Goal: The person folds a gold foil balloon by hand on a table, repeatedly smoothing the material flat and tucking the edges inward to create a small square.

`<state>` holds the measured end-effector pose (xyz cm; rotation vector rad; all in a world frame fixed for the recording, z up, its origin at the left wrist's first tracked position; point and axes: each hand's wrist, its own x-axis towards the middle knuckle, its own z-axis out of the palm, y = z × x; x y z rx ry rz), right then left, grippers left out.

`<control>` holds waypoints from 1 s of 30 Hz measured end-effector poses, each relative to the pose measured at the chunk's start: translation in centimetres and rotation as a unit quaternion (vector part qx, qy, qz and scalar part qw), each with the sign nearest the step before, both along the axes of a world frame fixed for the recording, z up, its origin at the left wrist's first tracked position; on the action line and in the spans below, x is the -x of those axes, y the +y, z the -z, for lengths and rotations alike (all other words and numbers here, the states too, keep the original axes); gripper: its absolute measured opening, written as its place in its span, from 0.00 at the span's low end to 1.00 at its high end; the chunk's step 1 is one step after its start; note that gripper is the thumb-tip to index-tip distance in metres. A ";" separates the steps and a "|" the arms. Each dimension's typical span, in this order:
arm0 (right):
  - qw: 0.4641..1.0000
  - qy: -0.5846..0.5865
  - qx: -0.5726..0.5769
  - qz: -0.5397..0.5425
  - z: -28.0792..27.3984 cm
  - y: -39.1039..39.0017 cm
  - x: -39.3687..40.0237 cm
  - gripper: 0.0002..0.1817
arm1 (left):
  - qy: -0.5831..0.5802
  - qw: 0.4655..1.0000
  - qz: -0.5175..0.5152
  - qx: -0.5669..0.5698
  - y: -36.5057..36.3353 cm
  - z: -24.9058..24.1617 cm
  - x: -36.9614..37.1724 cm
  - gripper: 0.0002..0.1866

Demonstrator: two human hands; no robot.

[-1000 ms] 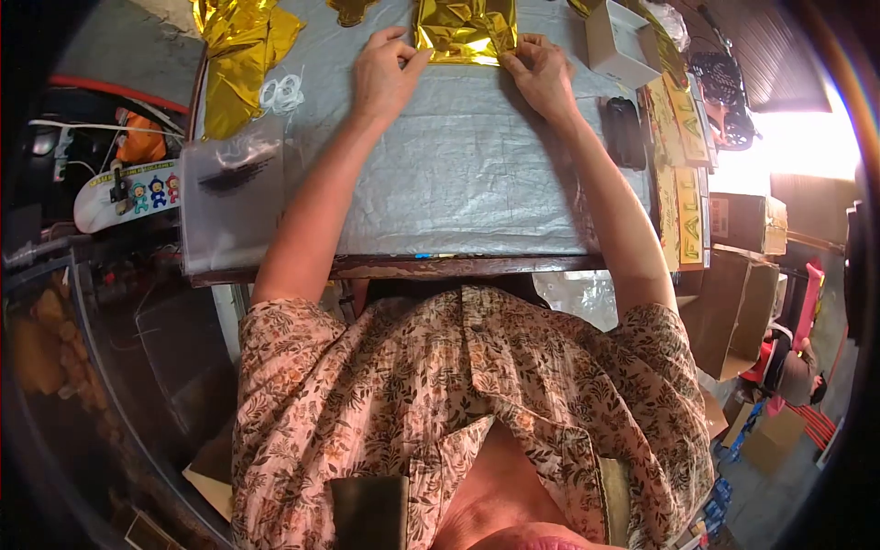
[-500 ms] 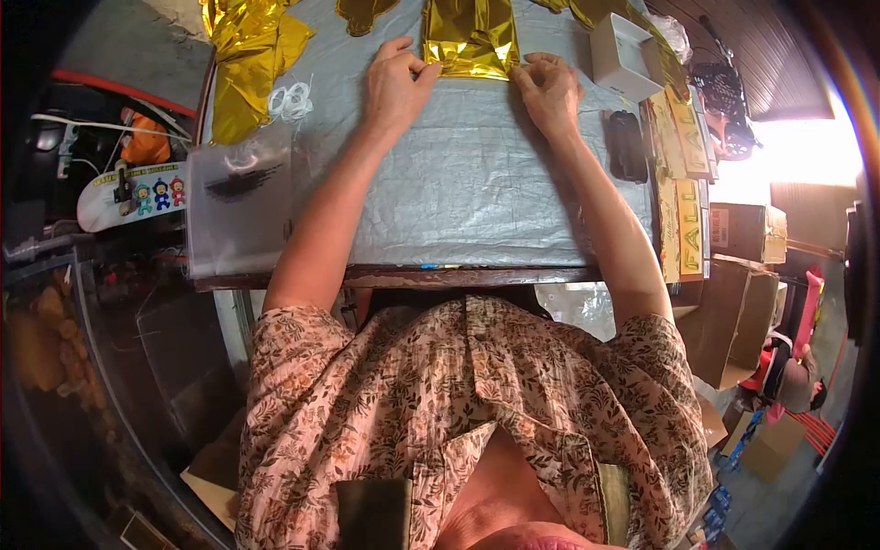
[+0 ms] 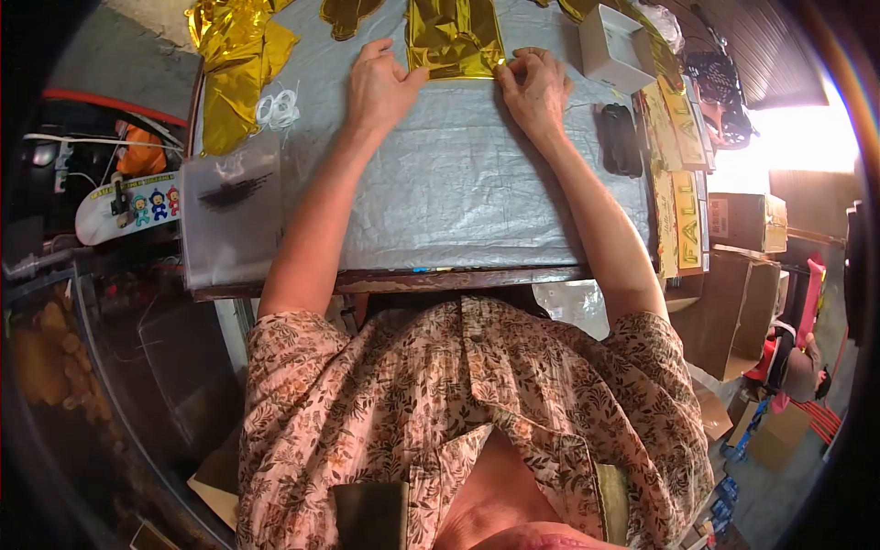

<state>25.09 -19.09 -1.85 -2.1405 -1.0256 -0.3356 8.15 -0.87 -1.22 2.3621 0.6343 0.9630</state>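
Observation:
A shiny gold foil piece (image 3: 456, 41) lies flat at the far middle of the table, its top cut off by the frame edge. My left hand (image 3: 380, 87) pinches its near left corner between thumb and fingers. At the near right corner, my right hand (image 3: 534, 89) has thumb and index finger pressed together on the foil. The near edge looks straight, like a fold, between the two hands.
Crumpled gold foil (image 3: 240, 78), white string (image 3: 278, 110) and a clear plastic sleeve with dark thin pieces (image 3: 234, 192) are on the left. A white open box (image 3: 614, 50), a black case (image 3: 621, 139) and yellow lettered boxes (image 3: 683, 215) line the right side.
The view has shifted slightly, so the table contents appear a little further left. Both hands stay at the foil's near corners, and the foil looks flatter with a straighter near edge.

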 end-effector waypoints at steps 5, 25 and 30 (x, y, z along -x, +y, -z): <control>1.000 0.012 -0.003 -0.003 0.0 0.0 0.0 0.11 | 0.051 0.984 -0.005 -0.171 1.9 -3.7 -1.2 0.13; 0.958 -0.136 0.233 -0.095 -0.5 0.5 0.2 0.42 | 0.212 0.930 0.153 -0.260 2.7 1.9 -7.6 0.30; 0.961 -0.131 0.223 -0.096 0.0 0.8 0.0 0.43 | 0.202 0.886 0.166 -0.382 5.3 2.0 -7.4 0.29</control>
